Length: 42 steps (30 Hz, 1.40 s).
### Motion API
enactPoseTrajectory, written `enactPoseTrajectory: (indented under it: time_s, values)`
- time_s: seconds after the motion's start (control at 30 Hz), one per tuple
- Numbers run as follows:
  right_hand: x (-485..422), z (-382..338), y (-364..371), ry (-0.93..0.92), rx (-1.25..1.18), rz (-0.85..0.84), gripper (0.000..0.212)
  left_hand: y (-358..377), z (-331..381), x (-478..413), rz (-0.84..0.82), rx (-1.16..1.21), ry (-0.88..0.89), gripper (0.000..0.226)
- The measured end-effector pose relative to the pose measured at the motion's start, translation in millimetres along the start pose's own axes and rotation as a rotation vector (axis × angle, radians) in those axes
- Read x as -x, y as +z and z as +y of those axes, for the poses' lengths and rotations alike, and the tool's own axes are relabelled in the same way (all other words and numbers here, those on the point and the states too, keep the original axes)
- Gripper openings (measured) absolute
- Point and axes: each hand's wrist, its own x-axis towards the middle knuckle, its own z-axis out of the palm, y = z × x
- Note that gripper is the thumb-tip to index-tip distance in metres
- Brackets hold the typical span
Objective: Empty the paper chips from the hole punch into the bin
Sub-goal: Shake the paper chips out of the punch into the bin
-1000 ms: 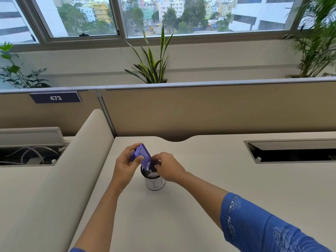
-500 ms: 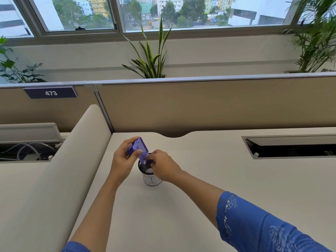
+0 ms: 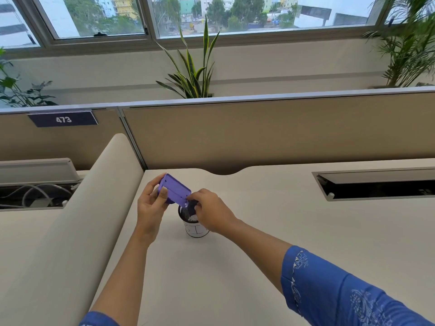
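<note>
**Purple hole punch held tilted over small desk bin**

Item 1. Hole punch (image 3: 175, 191): purple, flat underside turned up toward the camera, tilted so its lower end sits right over the mouth of the bin. It is off the desk, held between both hands.

Item 2. Left hand (image 3: 150, 205): wrapped round the upper, far end of the hole punch, thumb pressed on the underside and fingers curled behind it. Firm grip on the punch.

Item 3. Right hand (image 3: 210, 211): just beside the left hand, fingertips pinched at the lower end of the hole punch where it meets the bin. Whether it grips the base cover or only touches it cannot be told. The hand covers part of the bin's rim.

Item 4. Bin (image 3: 196, 230): small round container, white wall with dark line markings, dark mesh visible inside the rim. It stands upright on the desk directly beneath the right hand and below the punch.

Item 5. Paper chips (image 3: 191, 217): a pale heap showing inside the bin, under the lower end of the punch.

Item 6. Desk (image 3: 211, 278): pale surface under both forearms; a cable slot (image 3: 376, 187) lies well to the right of the right hand.

Item 7. Sleeves: blue patterned sleeve (image 3: 329, 290) on the right arm.

Item 8. Partition (image 3: 259, 132): tan panel beyond the hands, with a dark plate (image 3: 63, 119) reading 473 beyond and left of the left hand. A snake plant (image 3: 193, 76) rises behind the partition.
</note>
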Motion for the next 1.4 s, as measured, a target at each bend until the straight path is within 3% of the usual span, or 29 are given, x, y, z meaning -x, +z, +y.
enactPoseTrajectory:
  time_s: [0.2, 0.47, 0.67, 0.93, 1.1, 1.4]
  values:
    - [2, -6, -7, 0.016, -0.044, 0.035, 0.037, -8, -7, 0, 0.059, 0.251, -0.063, 0.039]
    - [3, -10, -8, -0.003, -0.034, 0.059, 0.039, -6, -5, 1, 0.112, 0.332, -0.096, 0.037]
    - [2, -5, -7, -0.016, 0.023, 0.015, 0.044, -5, 2, -4, 0.058, 0.172, -0.046, 0.034]
    - [3, 3, 2, -0.116, 0.204, 0.048, 0.045, 9, 18, -7, -0.056, -0.174, 0.07, 0.048]
    - [8, 9, 3, -0.184, 0.314, 0.09, 0.037, 15, 15, -9, -0.118, -0.265, 0.097, 0.039]
    - [5, 11, 2, -0.1, 0.295, 0.117, 0.035, 23, 19, -11, -0.241, -0.377, 0.156, 0.047]
